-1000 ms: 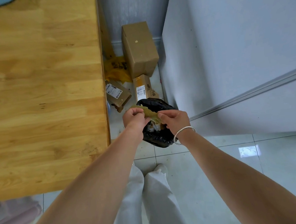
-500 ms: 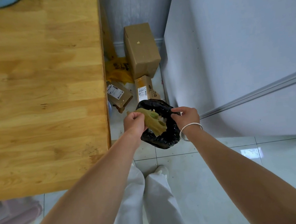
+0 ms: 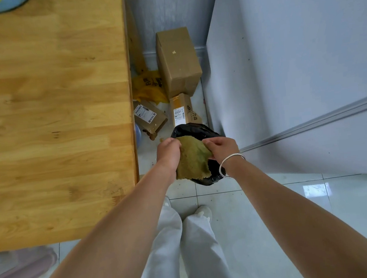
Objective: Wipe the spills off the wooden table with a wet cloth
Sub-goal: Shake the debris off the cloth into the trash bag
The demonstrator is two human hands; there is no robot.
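Observation:
An olive-green cloth (image 3: 192, 159) hangs spread out over a black-lined bin (image 3: 202, 130) on the floor. My left hand (image 3: 168, 150) grips its upper left edge. My right hand (image 3: 221, 146), with a silver bangle on the wrist, pinches its upper right edge. The wooden table (image 3: 52, 111) fills the left side of the view, apart from both hands. A faint stain shows near its front right corner.
Several cardboard boxes (image 3: 178, 61) and a yellow plastic bag (image 3: 147, 86) lie on the tiled floor beyond the bin. A grey cabinet (image 3: 294, 61) stands at the right. A blue object (image 3: 1, 5) sits at the table's far edge. A pink stool (image 3: 18, 271) is at bottom left.
The cloth was bunched between both hands, then held by my left hand alone; now my right hand has taken hold again and the cloth is spread open over the bin.

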